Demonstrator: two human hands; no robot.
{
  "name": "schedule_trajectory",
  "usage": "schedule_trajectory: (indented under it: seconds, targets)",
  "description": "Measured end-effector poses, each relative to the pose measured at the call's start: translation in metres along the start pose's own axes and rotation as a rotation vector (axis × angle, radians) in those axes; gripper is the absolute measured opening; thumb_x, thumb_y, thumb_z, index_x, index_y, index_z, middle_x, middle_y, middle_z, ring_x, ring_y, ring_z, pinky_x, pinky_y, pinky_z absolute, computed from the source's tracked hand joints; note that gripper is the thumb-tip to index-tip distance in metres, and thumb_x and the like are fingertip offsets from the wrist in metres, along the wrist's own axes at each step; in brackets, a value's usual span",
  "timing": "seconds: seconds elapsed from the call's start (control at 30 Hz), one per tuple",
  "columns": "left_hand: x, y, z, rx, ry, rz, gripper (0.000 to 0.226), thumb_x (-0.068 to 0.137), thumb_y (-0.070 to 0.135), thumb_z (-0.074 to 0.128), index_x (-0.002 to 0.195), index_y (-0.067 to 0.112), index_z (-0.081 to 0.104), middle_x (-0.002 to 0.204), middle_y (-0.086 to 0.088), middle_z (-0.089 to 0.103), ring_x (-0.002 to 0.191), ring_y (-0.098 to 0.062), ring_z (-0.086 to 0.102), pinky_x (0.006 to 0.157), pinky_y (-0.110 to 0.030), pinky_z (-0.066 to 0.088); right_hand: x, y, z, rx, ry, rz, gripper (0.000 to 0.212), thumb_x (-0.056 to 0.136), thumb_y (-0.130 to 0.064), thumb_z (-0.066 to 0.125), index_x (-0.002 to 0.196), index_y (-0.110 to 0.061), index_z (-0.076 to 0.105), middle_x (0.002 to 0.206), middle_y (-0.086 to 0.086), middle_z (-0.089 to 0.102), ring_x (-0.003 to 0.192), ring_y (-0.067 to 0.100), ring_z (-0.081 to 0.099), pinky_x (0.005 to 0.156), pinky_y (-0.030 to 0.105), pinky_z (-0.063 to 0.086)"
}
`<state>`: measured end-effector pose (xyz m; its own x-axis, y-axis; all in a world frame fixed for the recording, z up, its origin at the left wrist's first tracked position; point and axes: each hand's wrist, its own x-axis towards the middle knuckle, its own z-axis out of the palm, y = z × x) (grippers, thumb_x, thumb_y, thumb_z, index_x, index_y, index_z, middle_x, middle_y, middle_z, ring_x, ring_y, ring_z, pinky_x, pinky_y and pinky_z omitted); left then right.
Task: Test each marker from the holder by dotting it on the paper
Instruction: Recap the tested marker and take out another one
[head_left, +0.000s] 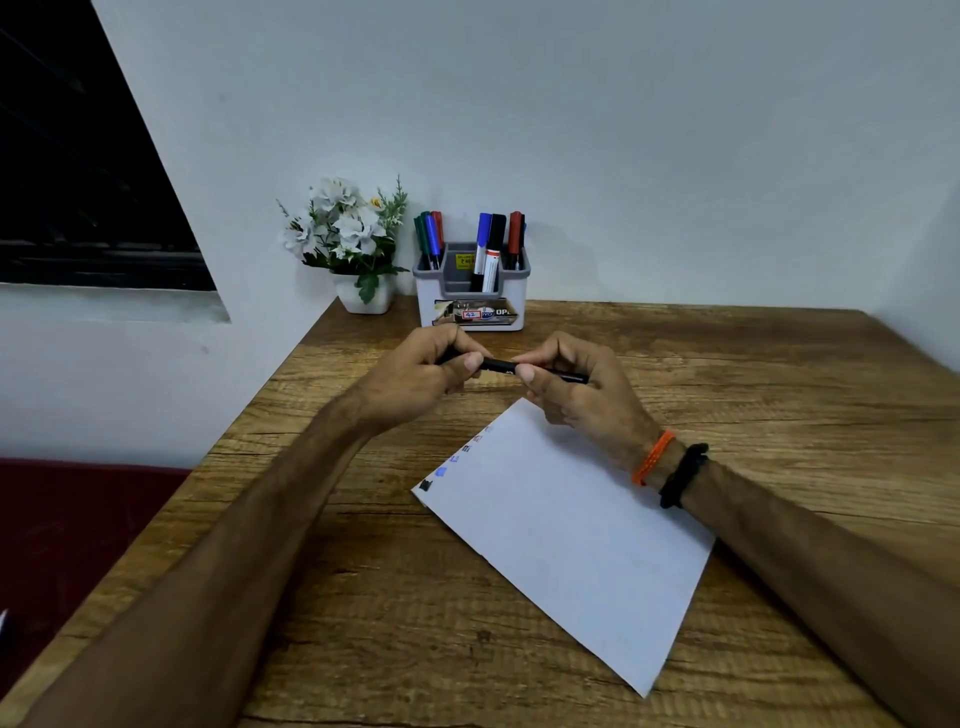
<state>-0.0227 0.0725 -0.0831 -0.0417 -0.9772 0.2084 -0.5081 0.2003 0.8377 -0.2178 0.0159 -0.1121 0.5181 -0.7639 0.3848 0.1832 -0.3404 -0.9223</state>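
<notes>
Paper (571, 540) lies closest, white sheet on wooden table (779, 395), small colour dots along far left edge. Black marker (498, 365) thin, lying sideways in air above table, past paper. Left hand (431, 371) wraps one end, right hand (576, 387) pinches other. Marker ends hidden by fingers; cap hard to see. Holder (470, 291) behind, full of markers.

Both hands, left (423, 371) and right (576, 387), grip a black marker (500, 365) above the paper (571, 530).

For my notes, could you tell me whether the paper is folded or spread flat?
Spread flat: the paper lies flat on the table, no fold visible.
</notes>
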Motion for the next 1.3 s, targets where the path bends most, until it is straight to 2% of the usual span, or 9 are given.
schedule_trajectory:
  seconds: [0.07,0.17,0.4,0.5,0.67,0.8,1.0,1.13,1.3]
  targets:
    - [0.000,0.000,0.000,-0.003,0.013,0.004,0.013,0.098,0.011,0.050,0.097,0.008,0.062,0.073,0.002,0.054,0.063,-0.006,0.046,0.060,-0.021,0.039,0.000,0.001,0.001,0.015,0.004,-0.005,0.008,0.084,-0.013,0.067,0.085,-0.006,0.063,0.054,-0.007,0.050,0.048,0.012,0.033,0.042,0.017,0.029]
    - [-0.002,0.000,0.002,-0.029,0.002,0.007,0.012,0.098,0.008,0.049,0.096,0.008,0.062,0.070,0.003,0.052,0.059,-0.003,0.045,0.057,-0.018,0.039,0.000,0.003,0.000,-0.005,-0.004,-0.010,0.006,0.090,-0.002,0.065,0.085,-0.005,0.062,0.051,-0.012,0.052,0.044,0.006,0.034,0.042,0.016,0.029]
    - [-0.005,0.000,0.005,-0.049,0.017,-0.012,0.014,0.097,0.007,0.050,0.091,0.013,0.061,0.067,0.005,0.052,0.060,-0.008,0.044,0.058,-0.024,0.037,-0.002,0.003,0.002,-0.055,0.002,0.001,0.006,0.092,0.001,0.063,0.087,-0.003,0.062,0.058,-0.004,0.056,0.045,0.008,0.036,0.042,0.019,0.030]
    - [-0.004,0.005,-0.001,0.019,-0.002,0.006,0.011,0.097,0.012,0.051,0.099,0.009,0.062,0.074,0.003,0.055,0.065,-0.006,0.049,0.061,-0.023,0.042,0.000,0.000,-0.003,-0.008,-0.059,0.013,0.006,0.092,-0.005,0.064,0.092,0.000,0.061,0.058,-0.001,0.053,0.047,0.012,0.037,0.043,0.020,0.031]
    - [-0.003,0.013,-0.007,-0.145,0.146,-0.011,0.021,0.090,0.008,0.061,0.109,0.007,0.055,0.089,-0.003,0.062,0.071,-0.007,0.059,0.064,-0.020,0.052,0.010,-0.014,-0.004,-0.186,-0.017,-0.058,0.005,0.090,-0.010,0.069,0.094,-0.007,0.068,0.073,-0.009,0.065,0.064,0.005,0.058,0.061,0.022,0.048]
    - [-0.001,0.016,-0.004,-0.355,0.350,-0.047,0.042,0.081,0.007,0.072,0.117,0.008,0.051,0.093,-0.004,0.071,0.080,-0.010,0.069,0.065,-0.024,0.054,0.012,-0.024,0.000,-0.451,0.054,-0.135,0.031,0.081,-0.014,0.078,0.106,-0.025,0.065,0.077,-0.012,0.070,0.075,0.004,0.066,0.068,0.018,0.047]
    - [-0.001,0.031,0.013,-0.441,0.462,-0.004,0.054,0.073,0.011,0.080,0.118,0.012,0.049,0.087,-0.006,0.071,0.078,-0.007,0.070,0.066,-0.019,0.054,0.008,-0.042,0.005,-0.713,-0.057,-0.257,0.085,0.077,-0.012,0.079,0.147,-0.034,0.035,0.072,-0.010,0.072,0.071,0.001,0.068,0.064,0.006,0.043]
    - [-0.002,0.039,0.019,-0.417,0.475,0.035,0.058,0.069,0.018,0.082,0.117,0.016,0.049,0.079,0.002,0.071,0.077,-0.005,0.071,0.075,-0.024,0.057,0.008,-0.049,0.007,-0.724,-0.086,-0.312,0.094,0.077,-0.011,0.079,0.152,-0.036,0.028,0.067,-0.011,0.068,0.067,0.004,0.067,0.062,0.005,0.043]
    - [-0.001,0.037,0.019,-0.419,0.476,0.057,0.057,0.071,0.018,0.082,0.117,0.016,0.049,0.068,0.008,0.070,0.074,-0.002,0.070,0.073,-0.022,0.055,0.007,-0.051,0.007,-0.750,-0.101,-0.330,0.093,0.077,-0.014,0.080,0.151,-0.037,0.028,0.068,-0.008,0.071,0.067,0.004,0.067,0.063,0.007,0.046]
